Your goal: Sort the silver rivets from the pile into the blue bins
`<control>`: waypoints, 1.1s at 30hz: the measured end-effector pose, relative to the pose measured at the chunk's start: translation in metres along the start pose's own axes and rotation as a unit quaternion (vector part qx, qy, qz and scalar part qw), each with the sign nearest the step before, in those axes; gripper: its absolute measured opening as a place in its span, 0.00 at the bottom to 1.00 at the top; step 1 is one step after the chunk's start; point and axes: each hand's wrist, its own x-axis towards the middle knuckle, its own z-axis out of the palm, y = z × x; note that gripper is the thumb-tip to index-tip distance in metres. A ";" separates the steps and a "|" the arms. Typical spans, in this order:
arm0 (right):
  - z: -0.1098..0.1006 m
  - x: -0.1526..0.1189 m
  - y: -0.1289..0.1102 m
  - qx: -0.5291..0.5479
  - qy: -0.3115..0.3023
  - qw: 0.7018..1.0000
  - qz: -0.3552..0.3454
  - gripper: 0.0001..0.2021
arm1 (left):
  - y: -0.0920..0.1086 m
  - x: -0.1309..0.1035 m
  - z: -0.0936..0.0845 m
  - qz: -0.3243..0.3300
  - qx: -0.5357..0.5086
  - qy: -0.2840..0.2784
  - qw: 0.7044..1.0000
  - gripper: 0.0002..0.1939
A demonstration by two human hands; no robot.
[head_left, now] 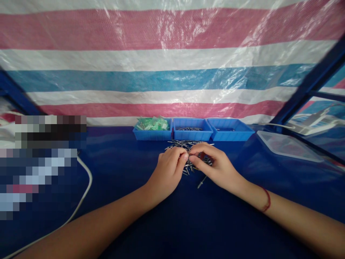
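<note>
1. a left hand point(168, 167) and right hand point(215, 163) meet fingertip to fingertip over a pile of thin metal pins point(185, 144) on a dark blue table point(172, 223).
2. the left thumb and forefinger press together; the right pair curve inward, tips near the left's. whether either pinches a pin cannot be told.
3. one loose pin point(200, 184) lies nearer the wearer, just below the right hand; others fill the bottom of the middle blue bin point(192, 135).
4. the pins look light, stiff and slick, apt to roll, hardly fragile; a thumb-and-forefinger hold at mid-shank should suit them best.
</note>
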 end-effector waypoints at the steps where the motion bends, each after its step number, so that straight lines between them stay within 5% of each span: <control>1: 0.000 0.000 0.000 0.005 0.006 1.000 0.006 0.03 | 0.000 0.000 0.000 0.004 0.000 -0.003 1.000 0.09; 11: 0.000 -0.002 -0.003 0.011 0.035 0.999 0.000 0.03 | 0.002 -0.001 -0.002 0.023 0.012 -0.028 0.999 0.10; 25: -0.004 -0.002 -0.003 -0.036 0.017 0.997 -0.071 0.03 | 0.002 0.000 0.000 -0.006 -0.003 0.006 1.000 0.03; 33: -0.004 -0.001 0.001 -0.066 0.031 0.996 -0.047 0.03 | 0.002 0.000 0.000 -0.024 -0.017 0.066 0.997 0.04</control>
